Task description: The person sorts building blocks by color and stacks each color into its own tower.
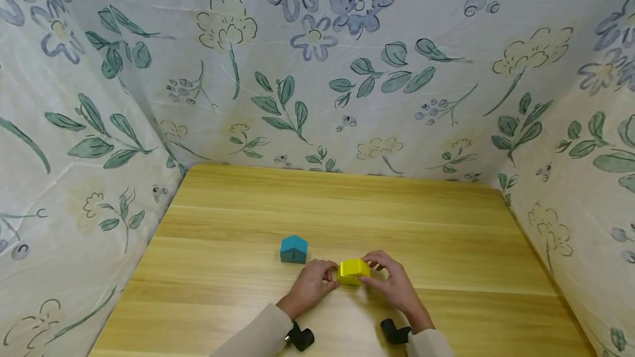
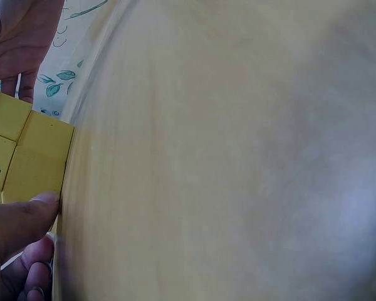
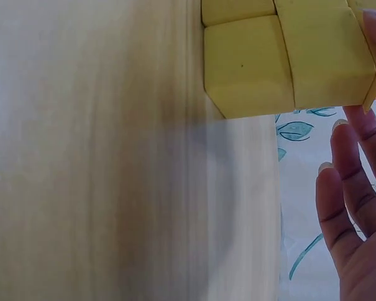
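Note:
Yellow toy blocks stand stacked on the wooden table, with cube-like blocks (image 3: 250, 66) below and a roof-shaped block (image 1: 354, 266) on top. From the left, my left hand (image 1: 310, 285) holds the lower blocks at their side. Its thumb (image 2: 34, 210) lies on a block's edge, and the other fingers are curled beside it, their contact partly hidden. My right hand (image 1: 397, 282) pinches the roof-shaped block at its right end between thumb and finger. Its remaining fingers (image 3: 338, 207) reach out past the stack. Just left of it sits a blue house-shaped stack of blocks (image 1: 294, 249), touched by neither hand.
The wooden table (image 1: 317, 203) has a patterned cloth (image 1: 297, 92) hanging behind it and along both sides. Both wrists carry small black camera mounts (image 1: 395, 332), under light sleeves (image 1: 260, 335).

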Demonstrator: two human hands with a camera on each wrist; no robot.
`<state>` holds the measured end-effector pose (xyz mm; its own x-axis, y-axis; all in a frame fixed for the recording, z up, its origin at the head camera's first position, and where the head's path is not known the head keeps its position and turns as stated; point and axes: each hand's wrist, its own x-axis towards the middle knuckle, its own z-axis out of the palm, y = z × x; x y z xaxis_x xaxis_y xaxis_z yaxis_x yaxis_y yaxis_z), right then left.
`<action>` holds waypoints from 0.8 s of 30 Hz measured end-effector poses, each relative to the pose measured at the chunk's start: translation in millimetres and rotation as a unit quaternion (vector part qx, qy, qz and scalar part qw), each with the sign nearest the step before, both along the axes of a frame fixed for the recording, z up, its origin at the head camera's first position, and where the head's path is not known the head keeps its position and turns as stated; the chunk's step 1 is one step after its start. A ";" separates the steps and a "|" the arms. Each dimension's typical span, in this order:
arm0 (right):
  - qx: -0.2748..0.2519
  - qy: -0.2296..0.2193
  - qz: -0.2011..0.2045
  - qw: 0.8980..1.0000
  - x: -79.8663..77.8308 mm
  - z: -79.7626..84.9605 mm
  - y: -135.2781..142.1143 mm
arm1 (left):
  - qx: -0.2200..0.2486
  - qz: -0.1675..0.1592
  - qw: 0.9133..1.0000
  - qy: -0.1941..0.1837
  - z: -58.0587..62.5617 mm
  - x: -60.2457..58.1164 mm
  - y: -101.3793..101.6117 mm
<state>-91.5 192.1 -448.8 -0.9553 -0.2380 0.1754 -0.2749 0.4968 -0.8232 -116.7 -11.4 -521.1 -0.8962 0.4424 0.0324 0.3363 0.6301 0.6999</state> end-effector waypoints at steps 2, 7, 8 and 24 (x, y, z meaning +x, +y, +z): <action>0.001 -0.006 -0.001 1.000 0.4 -0.4 -0.6 | 0.002 -0.001 1.000 0.003 -0.3 0.3 0.0; 0.001 -0.005 -0.005 1.000 -1.4 -7.4 0.0 | 0.002 -0.001 1.000 0.005 -0.3 0.2 0.4; 0.003 -0.003 -0.006 1.000 -3.0 -12.8 1.4 | 0.001 0.000 1.000 0.003 -0.3 -0.1 0.6; -0.008 -0.022 -0.012 1.000 -8.9 -38.9 9.6 | 0.008 -0.005 1.000 0.015 -0.4 0.3 -0.4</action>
